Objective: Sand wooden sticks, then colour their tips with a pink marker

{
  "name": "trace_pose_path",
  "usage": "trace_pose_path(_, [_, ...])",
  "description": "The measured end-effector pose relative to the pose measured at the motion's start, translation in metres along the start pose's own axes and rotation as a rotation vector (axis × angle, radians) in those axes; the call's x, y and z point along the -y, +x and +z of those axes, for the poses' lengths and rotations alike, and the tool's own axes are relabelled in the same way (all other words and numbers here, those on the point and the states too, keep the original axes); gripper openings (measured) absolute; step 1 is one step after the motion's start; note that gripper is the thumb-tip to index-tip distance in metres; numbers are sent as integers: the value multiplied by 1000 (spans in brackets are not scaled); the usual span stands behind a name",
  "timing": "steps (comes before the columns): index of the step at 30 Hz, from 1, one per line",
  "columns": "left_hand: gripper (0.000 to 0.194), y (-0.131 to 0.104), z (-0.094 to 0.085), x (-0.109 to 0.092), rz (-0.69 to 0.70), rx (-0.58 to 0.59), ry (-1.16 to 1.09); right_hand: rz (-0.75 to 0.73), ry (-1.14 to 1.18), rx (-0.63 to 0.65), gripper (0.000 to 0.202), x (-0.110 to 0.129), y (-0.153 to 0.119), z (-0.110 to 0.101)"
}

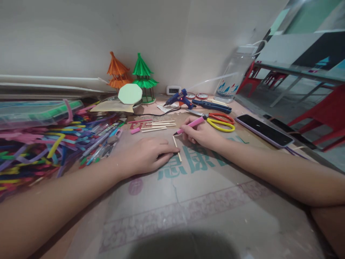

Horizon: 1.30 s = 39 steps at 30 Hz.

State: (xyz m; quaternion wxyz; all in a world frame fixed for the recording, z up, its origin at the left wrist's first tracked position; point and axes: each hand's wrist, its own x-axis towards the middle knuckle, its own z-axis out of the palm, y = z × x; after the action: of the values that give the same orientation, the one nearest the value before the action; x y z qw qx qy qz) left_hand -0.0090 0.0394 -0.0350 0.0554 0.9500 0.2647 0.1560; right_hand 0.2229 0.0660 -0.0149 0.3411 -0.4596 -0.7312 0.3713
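Note:
Between my two hands, a short pale wooden stick (180,157) lies on the plastic-covered mat (205,212). My left hand (155,153) rests on the mat, its fingers together and the index fingertip pressing the stick down. A pink marker (196,122) is gripped in my right hand (198,133), with its dark tip at the upper end of the stick. The pink marker cap (135,130) lies left of several more sticks (159,125), one of them coloured pink.
Pipe cleaners (54,140) heap at the left. Behind stand orange (117,72) and green (142,72) pagoda models, a glue gun (178,98) and a bottle (231,75). Scissors (221,124) and a phone (264,130) lie right.

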Motion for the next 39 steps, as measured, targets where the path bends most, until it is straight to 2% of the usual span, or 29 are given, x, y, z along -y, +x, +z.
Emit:
trace_pose_path(14, [32, 1, 0, 0, 12, -10, 0, 27, 33, 31, 16, 0, -1, -2])
trace_pose_path(27, [33, 1, 0, -1, 16, -16, 17, 75, 138, 135, 14, 1, -3, -3])
trace_pose_path(34, [34, 0, 1, 0, 13, -8, 26, 5, 99, -5, 16, -3, 0, -1])
trace_pose_path(39, [35, 1, 0, -1, 16, 5, 37, 8, 47, -12, 19, -5, 1, 0])
